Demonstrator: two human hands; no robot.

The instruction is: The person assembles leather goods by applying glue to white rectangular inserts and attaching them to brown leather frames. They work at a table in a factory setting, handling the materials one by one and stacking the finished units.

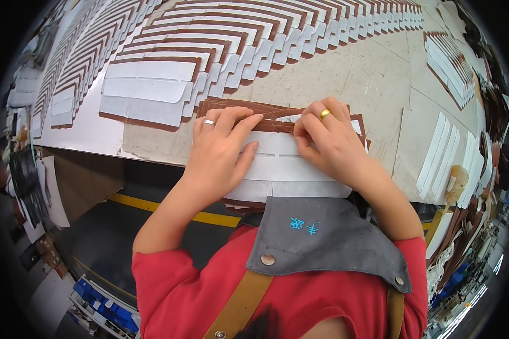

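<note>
White paper-backed brown leather panel (280, 164) is lying under our flat left hand (218, 155) while our right hand (328, 141) is pinching its edge, risking a crooked, creased lining.

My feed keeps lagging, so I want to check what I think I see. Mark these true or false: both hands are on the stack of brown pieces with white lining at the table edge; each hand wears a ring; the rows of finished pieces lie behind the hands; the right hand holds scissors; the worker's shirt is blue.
1. Both hands on the stack: true. The left hand and the right hand press on the stack of brown pieces at the table edge.
2. Each hand wears a ring: true, silver on the left, gold on the right.
3. Rows lie behind the hands: true, overlapping rows of pieces fan across the table.
4. Right hand holds scissors: false. It holds no tool; its fingers pinch the piece.
5. Shirt is blue: false. The shirt is red, under a grey apron bib.
</note>
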